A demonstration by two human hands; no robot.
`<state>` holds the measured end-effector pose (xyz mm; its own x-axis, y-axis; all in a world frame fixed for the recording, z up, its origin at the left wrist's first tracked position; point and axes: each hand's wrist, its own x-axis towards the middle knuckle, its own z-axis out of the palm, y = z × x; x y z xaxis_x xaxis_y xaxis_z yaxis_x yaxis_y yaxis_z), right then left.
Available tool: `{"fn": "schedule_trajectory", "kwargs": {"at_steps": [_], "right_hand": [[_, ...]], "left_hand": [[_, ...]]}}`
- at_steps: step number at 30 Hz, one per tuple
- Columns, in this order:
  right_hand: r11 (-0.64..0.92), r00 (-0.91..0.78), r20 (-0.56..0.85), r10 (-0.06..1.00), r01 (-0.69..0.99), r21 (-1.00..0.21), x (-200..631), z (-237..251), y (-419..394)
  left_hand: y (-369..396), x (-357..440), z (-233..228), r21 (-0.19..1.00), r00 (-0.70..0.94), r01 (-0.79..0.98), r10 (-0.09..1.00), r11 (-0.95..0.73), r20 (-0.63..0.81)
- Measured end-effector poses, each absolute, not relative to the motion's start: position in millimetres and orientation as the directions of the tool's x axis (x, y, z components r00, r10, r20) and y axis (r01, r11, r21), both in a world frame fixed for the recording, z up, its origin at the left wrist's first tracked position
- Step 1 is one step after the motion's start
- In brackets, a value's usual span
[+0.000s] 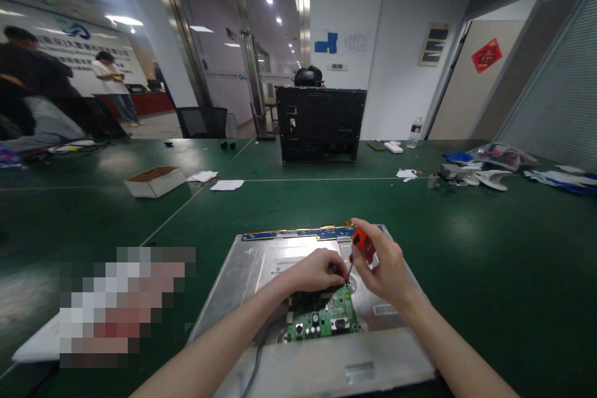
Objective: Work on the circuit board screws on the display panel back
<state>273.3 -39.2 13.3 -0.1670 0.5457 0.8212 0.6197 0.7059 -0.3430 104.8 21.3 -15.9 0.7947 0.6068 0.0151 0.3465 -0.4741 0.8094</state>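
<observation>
A green table (466, 242) spans the room, seams dividing its panels. Far left, people stand near a lit wall; a shallow cardboard box (155, 181) sits on open table. At the near edge lies a metal monitor back panel (242, 273) bearing a green circuit board (326, 320). The left hand (317, 270) rests on the board, fingers curled closed. The right hand (385, 267) has fingers gripping an orange-handled screwdriver (357, 249), tip at the board's corner. Beyond stands a black monitor housing (320, 124); scattered parts (466, 173) lie at right, bare table between.

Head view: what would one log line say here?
right hand: holds orange-handled screwdriver | tip: on green circuit board | left hand: steadies board | base: silver metal panel
</observation>
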Motion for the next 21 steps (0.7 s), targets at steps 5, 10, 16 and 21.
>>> {"fn": "schedule_trajectory", "kwargs": {"at_steps": [5,10,16,21], "right_hand": [[0.711,-0.155,0.837,0.524,0.621,-0.330,273.4,8.5,-35.3],[0.706,-0.160,0.839,0.519,0.633,-0.316,274.4,8.1,-34.1],[0.714,-0.185,0.826,0.532,0.622,-0.321,273.8,12.5,-37.6],[0.710,-0.185,0.822,0.539,0.624,-0.325,273.5,14.3,-39.8]], "left_hand": [[20.8,104.9,-15.4,0.810,0.789,0.355,0.614,-0.467,0.008],[20.4,105.8,-14.6,0.801,0.788,0.368,0.615,-0.472,0.001],[21.3,106.1,-16.9,0.818,0.785,0.348,0.619,-0.458,0.013],[21.9,105.5,-17.8,0.809,0.794,0.347,0.608,-0.475,0.016]]}}
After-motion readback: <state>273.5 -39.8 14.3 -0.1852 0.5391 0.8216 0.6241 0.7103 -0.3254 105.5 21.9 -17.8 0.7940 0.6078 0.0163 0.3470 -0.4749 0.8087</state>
